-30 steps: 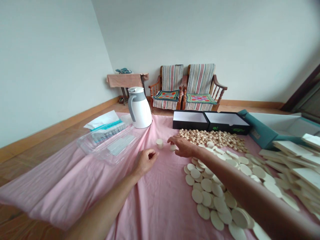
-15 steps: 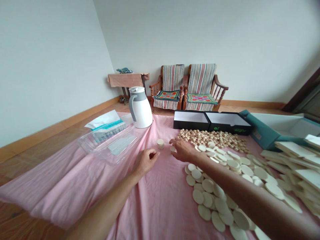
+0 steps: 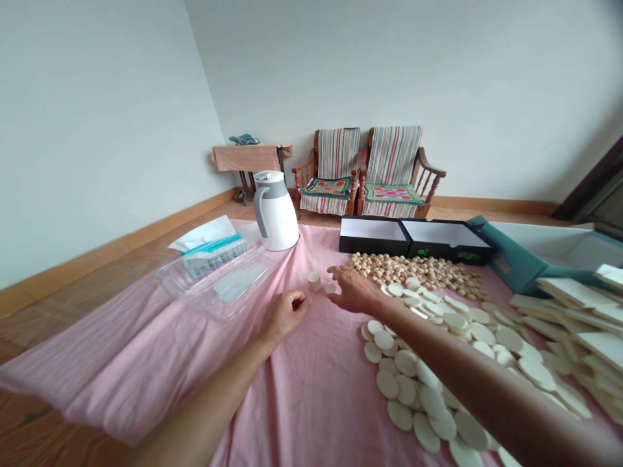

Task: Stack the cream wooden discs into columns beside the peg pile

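My left hand (image 3: 286, 314) rests on the pink cloth (image 3: 146, 363) with its fingers curled in a loose fist; what they hold, if anything, is hidden. My right hand (image 3: 353, 291) reaches forward with fingers extended, its fingertips touching a small cream disc (image 3: 330, 288) on the cloth. A short cream cylinder (image 3: 314, 280) stands just left of that disc. Several flat cream round discs (image 3: 418, 389) lie spread under and right of my right forearm. A heap of small tan round pieces (image 3: 413, 267) lies beyond them.
A white jug (image 3: 275, 211) stands at the back left, next to a clear plastic tray (image 3: 214, 277) with paper. Two black open boxes (image 3: 413, 237) and a teal box (image 3: 530, 250) line the back. Cream slabs (image 3: 579, 305) are stacked at right. Two wooden chairs (image 3: 370, 172) stand by the wall.
My right hand has slid slightly left with the small disc, bringing it closer to the cream cylinder. My left hand has barely moved.
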